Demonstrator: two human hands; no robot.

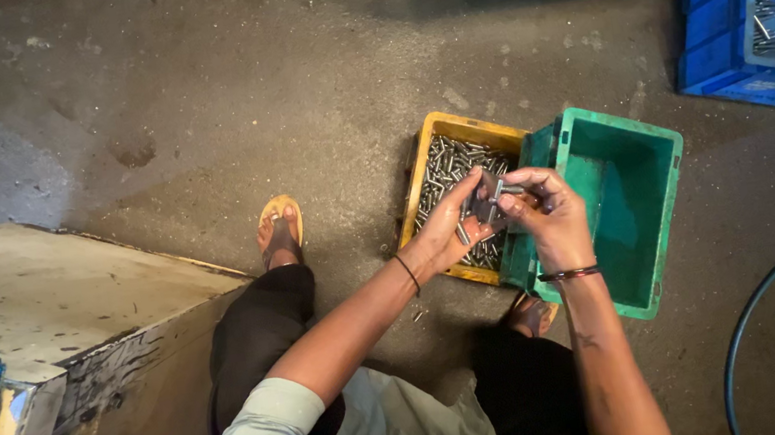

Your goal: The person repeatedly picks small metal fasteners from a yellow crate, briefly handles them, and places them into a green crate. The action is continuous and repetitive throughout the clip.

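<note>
- Cupping loose metal pins [466,233], the left hand [450,229] could spill some if it tilts.
- Right hand [549,215] pinches one pin [508,189]; a slack pinch drops it outside the yellow crate [425,168].

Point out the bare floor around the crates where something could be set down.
Bare floor lies beyond the yellow crate, and between the green crate and blue crate. Crowded where both hands, left hand and right hand, work.

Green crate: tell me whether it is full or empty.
Empty, as far as it shows. The green crate shows bare walls and floor, though the right hand hides part; the yellow crate holds metal pins.
</note>
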